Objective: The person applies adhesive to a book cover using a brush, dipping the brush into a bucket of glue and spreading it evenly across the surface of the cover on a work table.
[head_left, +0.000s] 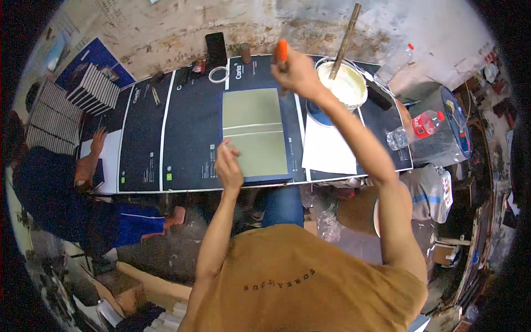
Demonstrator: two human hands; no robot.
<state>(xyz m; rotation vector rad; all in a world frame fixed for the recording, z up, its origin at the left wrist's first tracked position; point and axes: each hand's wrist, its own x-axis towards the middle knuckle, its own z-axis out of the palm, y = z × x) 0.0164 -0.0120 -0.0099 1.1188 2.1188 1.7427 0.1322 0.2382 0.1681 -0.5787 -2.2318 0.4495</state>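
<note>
In front of me lies an open book cover: two olive-green boards (251,108) with pale strips across the gap, on a dark blue covering sheet (288,160) that shows round their edges. My left hand (228,167) rests at the lower board's left edge, fingers loosely bent and apart. Raised beyond the cover's upper right corner, my right hand (301,74) is closed round a tool with an orange handle (282,51); its working end is hidden or blurred. Beside that hand stands a bucket of cream-coloured paste (348,86) with a wooden stick (345,41) in it.
White paper (329,148) lies right of the cover. Plastic bottles (428,124) stand at the right, by a drum (451,144). A phone (216,48) and white ring (218,74) lie at the back. Leftward, a co-worker's hand (98,141) is near stacked books (94,91).
</note>
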